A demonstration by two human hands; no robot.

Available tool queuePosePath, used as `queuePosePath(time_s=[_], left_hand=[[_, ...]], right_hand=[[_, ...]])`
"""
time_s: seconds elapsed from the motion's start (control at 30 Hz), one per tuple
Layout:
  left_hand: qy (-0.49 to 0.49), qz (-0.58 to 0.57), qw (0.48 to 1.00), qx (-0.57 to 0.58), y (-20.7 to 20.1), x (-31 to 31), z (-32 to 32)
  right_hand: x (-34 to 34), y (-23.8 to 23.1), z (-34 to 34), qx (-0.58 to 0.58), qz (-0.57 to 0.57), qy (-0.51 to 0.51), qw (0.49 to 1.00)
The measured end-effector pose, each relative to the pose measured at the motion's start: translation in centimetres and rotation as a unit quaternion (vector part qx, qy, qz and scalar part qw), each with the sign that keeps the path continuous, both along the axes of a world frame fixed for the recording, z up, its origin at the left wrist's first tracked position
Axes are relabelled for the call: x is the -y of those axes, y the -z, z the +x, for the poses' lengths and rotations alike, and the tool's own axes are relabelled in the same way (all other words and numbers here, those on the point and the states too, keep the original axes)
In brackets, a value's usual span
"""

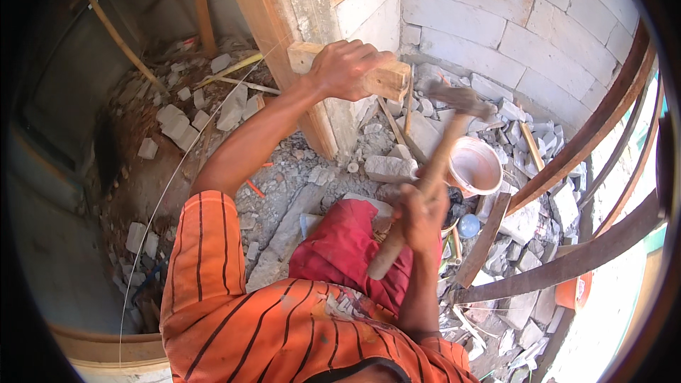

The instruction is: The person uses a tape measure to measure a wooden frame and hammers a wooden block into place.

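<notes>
Timber [389, 79] up by the wooden post [267, 14], above the rubble [390, 169]; gripped from above by left hand [351, 69], with fingers curled over the top edge, knuckles up. Hammer [441, 158] in right hand [422, 216], closed round the handle with the butt jutting out below; head a bit blurred, just right of the timber's free end, apart from it in this view. Step, by judgement: hammer work at the timber. To do well: set left fingers back from the free end, hold firm against twisting, begin with light taps, meet the wood squarely, check the seating after each blow. Lie of things: timber's long axis roughly crosswise, dipping slightly to the right, sawn end facing right, other end toward the post; contact there, cannot tell. Hammer's long axis diagonal, butt lower left, head upper right.
</notes>
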State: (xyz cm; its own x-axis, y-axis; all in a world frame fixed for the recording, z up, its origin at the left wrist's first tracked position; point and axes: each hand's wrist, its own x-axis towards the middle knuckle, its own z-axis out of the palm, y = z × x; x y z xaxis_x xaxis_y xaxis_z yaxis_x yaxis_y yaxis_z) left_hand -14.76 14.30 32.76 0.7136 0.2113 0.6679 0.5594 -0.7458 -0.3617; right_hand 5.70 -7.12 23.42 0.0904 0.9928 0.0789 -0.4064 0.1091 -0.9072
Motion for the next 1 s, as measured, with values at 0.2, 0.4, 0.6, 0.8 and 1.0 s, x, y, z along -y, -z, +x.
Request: queuePosePath(time_s=[0.2, 0.4, 0.6, 0.8, 1.0], left_hand=[[0.009, 0.021, 1.0, 0.02, -0.4, 0.2, -0.9], [0.023, 0.023, 0.999, 0.026, -0.2, -0.5, 0.2], [0.016, -0.002, 0.999, 0.035, 0.5, -0.7, -0.8], [0.002, 0.012, 1.0, -0.008, -0.1, -0.4, -0.4], [0.012, 0.008, 1.0, 0.005, 0.5, -0.7, -0.5]], right_hand=[[2.6, -6.3, 14.6, -0.065, 0.391, 0.546, 0.738], [-0.9, 1.0, 4.9, 0.048, 0.237, 0.409, 0.88], [-0.9, 4.8, -2.9, 0.044, 0.007, 0.021, 0.999], [-1.7, 2.3, -4.5, -0.121, 0.033, 0.098, 0.987], [1.2, 0.1, -0.5, -0.052, 0.03, 0.032, 0.998]])
